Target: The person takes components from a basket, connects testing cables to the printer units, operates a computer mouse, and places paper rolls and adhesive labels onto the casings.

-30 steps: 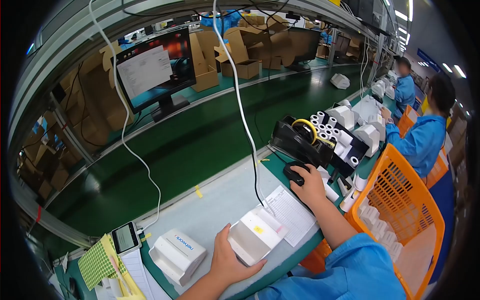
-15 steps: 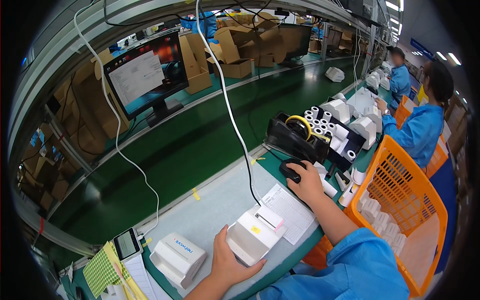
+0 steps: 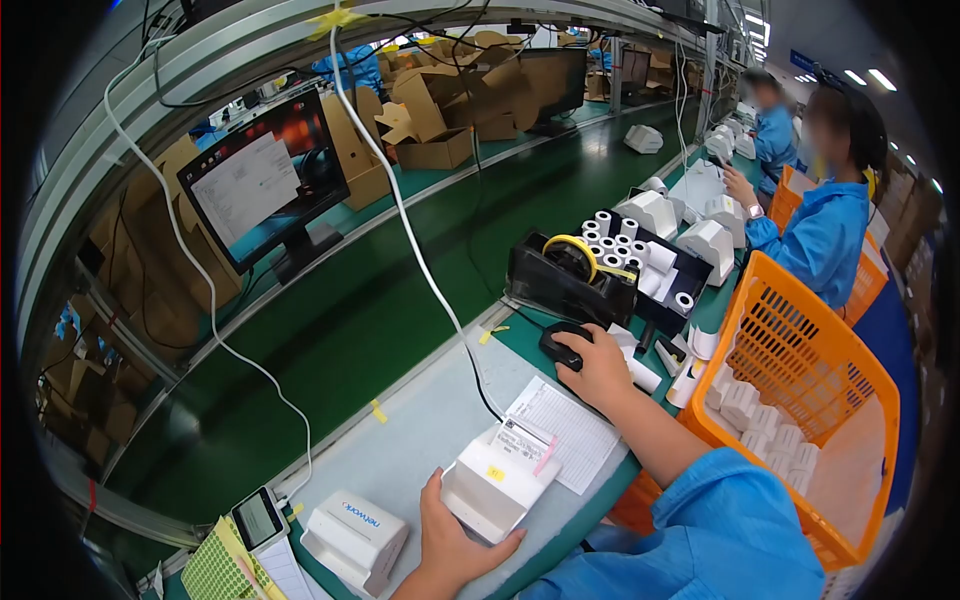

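Fingers, L hand (image 3: 455, 550): gripping white unit (image 3: 500, 490) by its near-L corner, index up its L side, thumb along its near side; other fingers hidden from us.
White unit: on pale mat (image 3: 400, 450), in the fork btwn L thumb & index, touching both; far end free of the hand.
Top of unit: yellow sticker (image 3: 495, 473); printed slip (image 3: 520, 440) w/ pink strip (image 3: 547, 455) at far end, text too small for us.
Fingers, R hand (image 3: 598, 372): curled over black mouse (image 3: 562, 345), hold on it looks closed to us; undersides hidden.
Mouse: under R palm & fingers, on green tabletop (image 3: 522, 345), well apart from white unit.
Gridded sheet (image 3: 580, 440): flat, just R of white unit, btwn it & R forearm (image 3: 655, 435).
Cable (image 3: 407, 235): white, black at lower end, runs to unit's far end; plug-in pt we can't make out.
2nd unit (image 3: 355, 545): "network" on it, just beside L hand, on its L.
Basket (image 3: 860, 362): orange, R of R forearm, white pcs (image 3: 765, 430) in rows inside.
Monitor (image 3: 262, 180): far L, lit, text on it too small for us.
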Tool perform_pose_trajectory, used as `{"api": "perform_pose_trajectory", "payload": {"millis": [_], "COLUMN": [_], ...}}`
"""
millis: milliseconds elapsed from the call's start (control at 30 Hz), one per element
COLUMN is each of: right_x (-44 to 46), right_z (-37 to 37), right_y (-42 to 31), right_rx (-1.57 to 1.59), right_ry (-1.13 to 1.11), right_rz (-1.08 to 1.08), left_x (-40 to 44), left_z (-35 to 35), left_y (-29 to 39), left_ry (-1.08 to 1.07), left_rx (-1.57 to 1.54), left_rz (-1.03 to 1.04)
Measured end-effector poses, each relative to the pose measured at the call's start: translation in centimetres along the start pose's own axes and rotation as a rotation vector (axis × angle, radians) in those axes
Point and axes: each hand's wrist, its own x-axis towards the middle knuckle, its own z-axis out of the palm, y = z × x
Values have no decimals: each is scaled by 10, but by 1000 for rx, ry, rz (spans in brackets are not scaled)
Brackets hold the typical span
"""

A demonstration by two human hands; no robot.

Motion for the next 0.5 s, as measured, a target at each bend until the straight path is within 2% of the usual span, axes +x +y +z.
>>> {"api": "perform_pose_trajectory", "payload": {"millis": [267, 367, 433, 500], "right_x": [-1, -2, -1, -2], "right_z": [-4, 3, 1, -3], "right_y": [-1, 2, 0, -2], "right_rx": [46, 14, 26, 35], "right_ry": [20, 41, -8, -15], "right_rz": [-21, -6, 27, 32], "left_x": [-1, -1, -6, -7], "left_z": [-1, 6, -2, -4], "left_y": [5, -12, 6, 9], "left_ry": [-3, 21, 45, 19], "left_rx": [11, -132, 88, 73], "left_rz": [-35, 45, -27, -31]}}
